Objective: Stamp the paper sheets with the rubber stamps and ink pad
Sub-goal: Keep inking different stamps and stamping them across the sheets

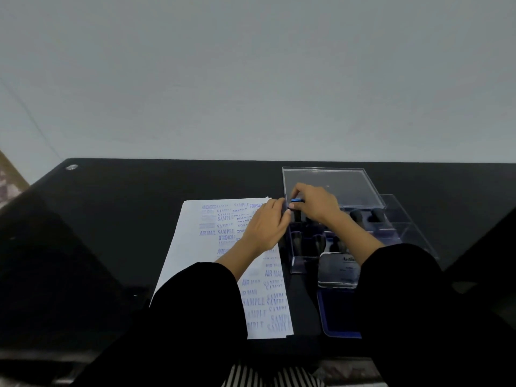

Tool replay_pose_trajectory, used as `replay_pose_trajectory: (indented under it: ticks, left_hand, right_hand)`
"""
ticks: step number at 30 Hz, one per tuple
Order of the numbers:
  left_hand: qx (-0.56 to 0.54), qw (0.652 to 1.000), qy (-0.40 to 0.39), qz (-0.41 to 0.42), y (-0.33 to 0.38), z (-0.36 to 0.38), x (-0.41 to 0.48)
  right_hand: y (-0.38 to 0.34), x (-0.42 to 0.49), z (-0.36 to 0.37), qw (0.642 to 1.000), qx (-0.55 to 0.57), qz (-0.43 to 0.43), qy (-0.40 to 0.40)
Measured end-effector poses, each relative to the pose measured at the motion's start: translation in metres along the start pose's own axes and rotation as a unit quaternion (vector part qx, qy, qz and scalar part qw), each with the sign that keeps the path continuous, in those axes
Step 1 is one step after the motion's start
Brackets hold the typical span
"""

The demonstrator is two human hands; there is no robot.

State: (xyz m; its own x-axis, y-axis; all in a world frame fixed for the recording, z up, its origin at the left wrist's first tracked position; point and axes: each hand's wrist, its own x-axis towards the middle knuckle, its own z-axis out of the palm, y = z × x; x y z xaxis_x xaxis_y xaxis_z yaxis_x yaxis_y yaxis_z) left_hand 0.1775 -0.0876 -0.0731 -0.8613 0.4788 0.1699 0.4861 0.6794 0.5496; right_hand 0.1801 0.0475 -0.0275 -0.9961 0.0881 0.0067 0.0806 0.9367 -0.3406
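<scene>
Stamp [296, 201] held at the stamp box's [293, 263] far-left corner.
Right hand [315, 203] pinches its blue top; left hand [265, 227] sits beside it, grip unclear. Ink pad [335, 314] lies nearer, right side; paper sheets [192, 247] left.

Light is soft and diffuse, direction hard to tell. Wall [251, 79] is an even pale grey, dimming toward the corners. Desk [111, 219] is black and glossy, underexposed, with a faint sheen at left. Sleeves [195, 303] crush to flat black. Paper sheets [178, 261] are the brightest area, with a slight blue cast; the stamped text goes mushy near the lower edge. Clear lid [329, 188] catches pale glare along its rims, ink pad tin [337, 270] too. Left hand [265, 227] and right hand [315, 202] are soft-edged; the blue-topped stamp [296, 200] between them is a smear. Fisheye bends the desk edges hard at both sides.
</scene>
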Motion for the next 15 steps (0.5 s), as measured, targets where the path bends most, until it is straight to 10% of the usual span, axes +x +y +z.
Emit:
replay_pose_trajectory:
  ticks: [15]
  left_hand:
    - [0.009,1.0,0.0,-0.01,0.007,-0.003,-0.004]
  right_hand:
    - [-0.004,-0.014,0.008,0.995,-0.022,0.055,0.081]
